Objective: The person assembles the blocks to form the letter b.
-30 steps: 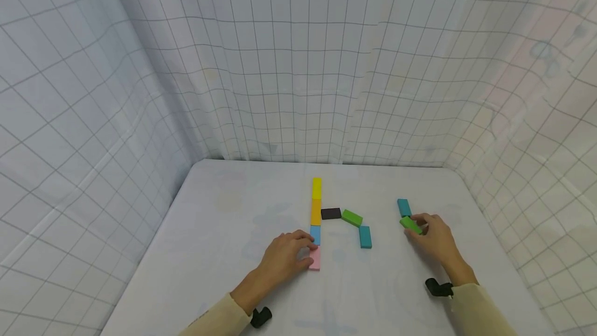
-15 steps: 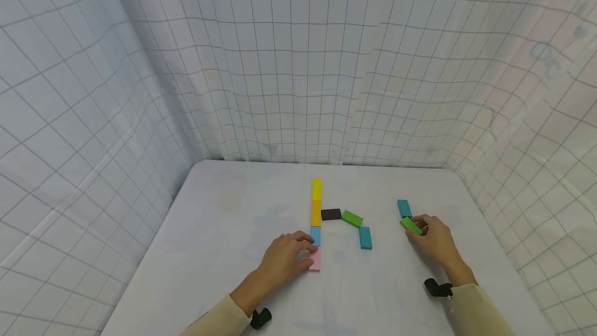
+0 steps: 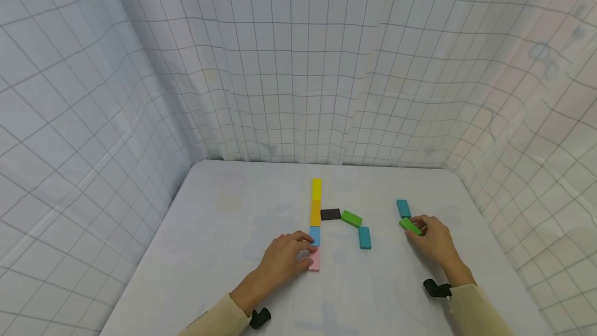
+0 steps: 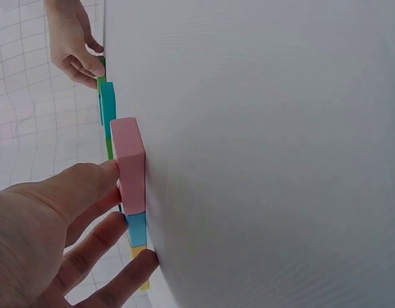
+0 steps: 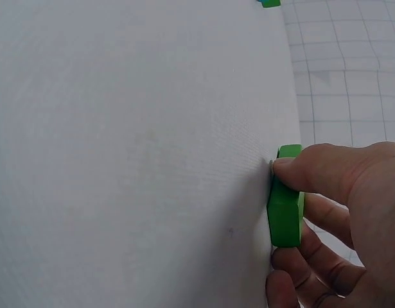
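In the head view my left hand [image 3: 285,257] rests against the pink block [image 3: 314,260], thumb and fingertips touching it and the light blue block [image 3: 315,235]. The left wrist view shows the thumb against the pink block [image 4: 130,163], the fingers loosely bent and spread. An orange block [image 3: 315,213] and a yellow block [image 3: 316,189] continue that straight column. At the right, my right hand [image 3: 434,237] pinches a green block [image 3: 410,226] between thumb and fingers, its corner by a teal block [image 3: 403,208]. The right wrist view shows the thumb on this green block [image 5: 287,208].
From the orange block a black block [image 3: 330,214], another green block [image 3: 352,218] and another teal block [image 3: 365,238] form a bent line rightward. All lie on the white table [image 3: 261,191]. Gridded white curtains [image 3: 298,66] enclose its back and sides.
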`<state>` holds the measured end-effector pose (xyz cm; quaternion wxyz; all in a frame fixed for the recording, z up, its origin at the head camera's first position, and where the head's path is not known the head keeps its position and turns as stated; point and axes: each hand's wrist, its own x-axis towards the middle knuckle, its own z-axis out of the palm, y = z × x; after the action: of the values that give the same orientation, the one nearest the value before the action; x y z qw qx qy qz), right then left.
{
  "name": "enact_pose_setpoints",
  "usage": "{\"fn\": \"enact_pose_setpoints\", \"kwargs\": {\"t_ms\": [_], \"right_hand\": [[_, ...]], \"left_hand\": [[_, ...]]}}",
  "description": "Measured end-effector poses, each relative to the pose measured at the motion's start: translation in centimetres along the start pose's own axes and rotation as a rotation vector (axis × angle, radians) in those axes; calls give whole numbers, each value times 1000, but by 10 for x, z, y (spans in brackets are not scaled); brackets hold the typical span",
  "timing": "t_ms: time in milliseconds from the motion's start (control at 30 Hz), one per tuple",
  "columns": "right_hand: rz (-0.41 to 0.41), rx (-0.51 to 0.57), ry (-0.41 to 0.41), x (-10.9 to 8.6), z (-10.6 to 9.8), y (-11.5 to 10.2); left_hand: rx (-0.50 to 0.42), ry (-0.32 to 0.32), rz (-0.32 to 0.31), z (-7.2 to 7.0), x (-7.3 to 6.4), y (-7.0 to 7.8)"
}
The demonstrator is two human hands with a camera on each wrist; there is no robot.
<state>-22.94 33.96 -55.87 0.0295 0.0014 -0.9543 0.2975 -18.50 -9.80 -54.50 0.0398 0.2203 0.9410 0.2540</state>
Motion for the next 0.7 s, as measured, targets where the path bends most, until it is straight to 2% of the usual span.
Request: {"fn": "enact_pose_setpoints", "kwargs": {"t_ms": [700], "right_hand": [[-28, -2, 10, -4, 3, -1]], "left_hand": [[13, 12, 25, 2, 0, -3]]}}
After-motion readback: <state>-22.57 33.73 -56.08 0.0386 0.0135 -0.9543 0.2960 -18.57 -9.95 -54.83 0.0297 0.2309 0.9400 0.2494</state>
